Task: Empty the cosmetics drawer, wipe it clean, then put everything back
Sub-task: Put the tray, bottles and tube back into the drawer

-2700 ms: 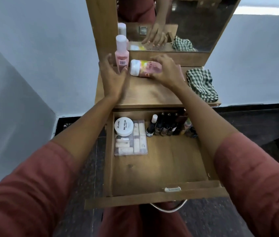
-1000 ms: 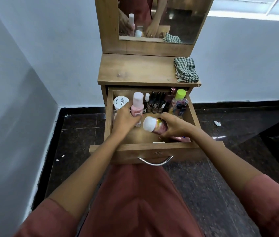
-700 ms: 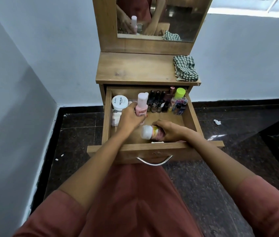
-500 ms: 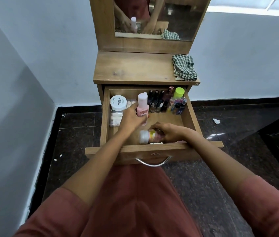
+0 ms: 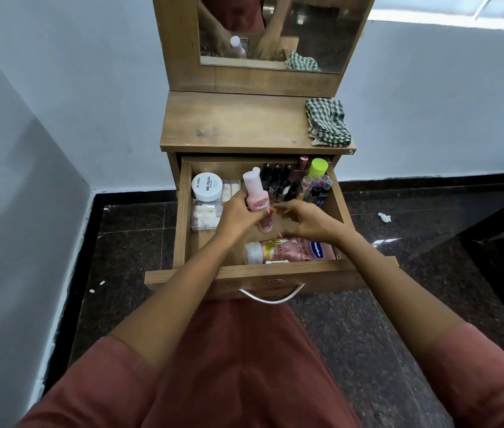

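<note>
The wooden drawer [image 5: 275,271] stands pulled out below the dressing table top [image 5: 238,125]. My left hand [image 5: 238,213] grips a tall pink bottle [image 5: 256,197] with a white cap, held upright over the drawer's middle. My right hand [image 5: 303,220] hovers just right of that bottle with loosely curled fingers, holding nothing. A pink lotion bottle [image 5: 284,250] lies on its side along the drawer's front wall. A white nail polish jar [image 5: 206,186] sits on a clear box [image 5: 205,213] at the back left. Several dark nail polish bottles [image 5: 278,180] and a green-capped bottle [image 5: 318,169] line the back.
A green checked cloth [image 5: 328,122] lies on the right end of the table top. A mirror [image 5: 278,29] rises behind it. A white wall closes in on the left, and dark tiled floor [image 5: 399,304] surrounds the unit.
My right hand laid the pink lotion bottle down at the drawer's front, let go and lifted toward the tall bottle. My left hand kept holding the tall pink bottle upright.
</note>
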{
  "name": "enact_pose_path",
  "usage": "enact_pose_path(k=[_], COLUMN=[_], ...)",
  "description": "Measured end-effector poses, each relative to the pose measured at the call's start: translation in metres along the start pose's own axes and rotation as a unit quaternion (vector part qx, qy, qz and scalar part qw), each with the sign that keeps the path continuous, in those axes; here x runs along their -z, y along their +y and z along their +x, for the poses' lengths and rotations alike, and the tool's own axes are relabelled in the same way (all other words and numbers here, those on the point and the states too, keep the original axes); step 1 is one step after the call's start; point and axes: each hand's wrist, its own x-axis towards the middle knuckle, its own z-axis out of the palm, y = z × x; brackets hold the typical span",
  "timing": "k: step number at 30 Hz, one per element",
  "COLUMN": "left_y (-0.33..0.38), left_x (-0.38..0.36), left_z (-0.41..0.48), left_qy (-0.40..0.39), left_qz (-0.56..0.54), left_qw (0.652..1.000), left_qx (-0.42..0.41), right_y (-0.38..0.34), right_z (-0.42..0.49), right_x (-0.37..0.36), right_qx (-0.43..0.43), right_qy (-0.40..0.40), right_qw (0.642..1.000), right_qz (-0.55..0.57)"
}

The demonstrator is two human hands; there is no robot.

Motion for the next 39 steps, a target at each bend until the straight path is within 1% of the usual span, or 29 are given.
enact_pose_path(k=[2,4,6,9,13,15,18,23,26,29,31,33,35,39], left_y=[0.002,0.001,0.001,0.002,0.002,0.002,-0.001,-0.011,-0.012,-0.014,-0.016,-0.018,-0.017,-0.017], left_x=[-0.005,-0.01,-0.015,-0.015,-0.014,-0.015,-0.019,-0.024,-0.028,-0.036,-0.041,-0.045,-0.045,-0.043], left_z=[0.002,0.004,0.006,0.006,0.009,0.012,0.016,0.025,0.027,0.028,0.028,0.029,0.029,0.028], left_qy=[0.002,0.002,-0.011,-0.029,0.013,0.021,-0.012,-0.075,-0.09,-0.097,-0.107,-0.113,-0.112,-0.12], left_qz=[-0.024,-0.035,-0.041,-0.074,-0.083,-0.086,-0.091,-0.039,0.018,0.131,0.195,0.233,0.245,0.245], left_qw=[1.0,0.999,0.999,0.996,0.996,0.996,0.995,0.994,0.995,0.987,0.975,0.966,0.962,0.961], left_qx=[0.013,0.022,0.029,0.042,0.033,0.028,0.04,0.063,0.047,0.012,-0.004,-0.027,-0.036,-0.033], right_y=[-0.008,-0.014,-0.012,-0.005,0.007,0.012,0.019,0.029,0.033,0.037,0.04,0.043,0.045,0.048], right_z=[0.002,0.006,0.009,0.011,0.007,0.005,0.005,0.004,0.006,0.012,0.015,0.018,0.02,0.021], right_x=[-0.004,-0.011,-0.015,-0.013,-0.006,-0.003,0.0,0.012,0.018,0.021,0.021,0.019,0.017,0.014], right_qx=[0.014,0.016,0.003,-0.011,-0.056,-0.081,-0.103,-0.087,-0.085,-0.109,-0.118,-0.118,-0.115,-0.111], right_qy=[0.065,0.113,0.156,0.168,0.171,0.166,0.125,0.048,0.006,-0.041,-0.046,-0.043,-0.035,-0.011], right_qw=[0.997,0.992,0.987,0.986,0.979,0.973,0.972,0.977,0.979,0.971,0.969,0.97,0.964,0.962], right_qz=[0.029,0.053,0.037,-0.007,-0.093,-0.139,-0.168,-0.186,-0.187,-0.209,-0.211,-0.21,-0.237,-0.25])
